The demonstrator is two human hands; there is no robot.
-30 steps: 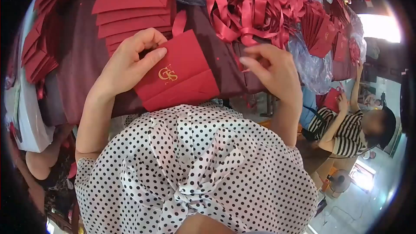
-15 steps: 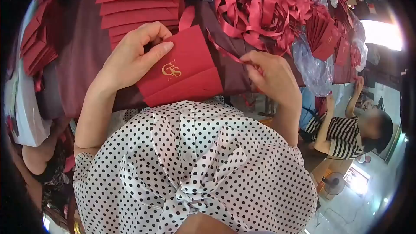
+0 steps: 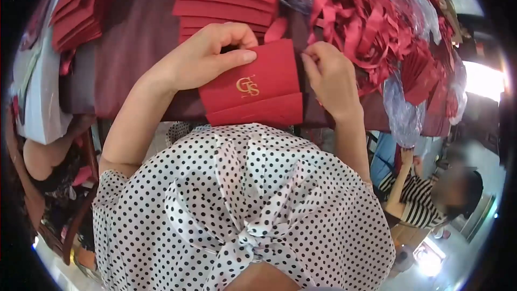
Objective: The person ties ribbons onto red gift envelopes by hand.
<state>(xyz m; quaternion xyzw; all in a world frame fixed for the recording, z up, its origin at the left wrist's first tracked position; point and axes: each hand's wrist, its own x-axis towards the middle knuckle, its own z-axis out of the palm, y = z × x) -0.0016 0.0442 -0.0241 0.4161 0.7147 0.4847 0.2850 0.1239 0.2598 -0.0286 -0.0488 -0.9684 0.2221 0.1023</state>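
Observation:
My left hand (image 3: 218,56) is closed on a red paper envelope (image 3: 274,70), the thumb on its face near the top edge. The envelope carries gold "GS" lettering and has a folded band across its lower part. Just right of the envelope, my right hand (image 3: 331,78) is pinched shut on a thin red ribbon (image 3: 311,37). Only a short piece of that ribbon shows above the fingertips; the rest is hidden by the hand.
A stack of red envelopes (image 3: 226,0) lies beyond my left hand, and another stack (image 3: 81,11) at the far left. A heap of red ribbons (image 3: 355,21) covers the back right, beside clear plastic bags (image 3: 404,113). A person in a striped top (image 3: 420,202) sits at right.
The view has shifted, so the table things appear farther right. My right hand has come closer to the envelope's right edge, and less of the ribbon shows. The envelope appears less tilted.

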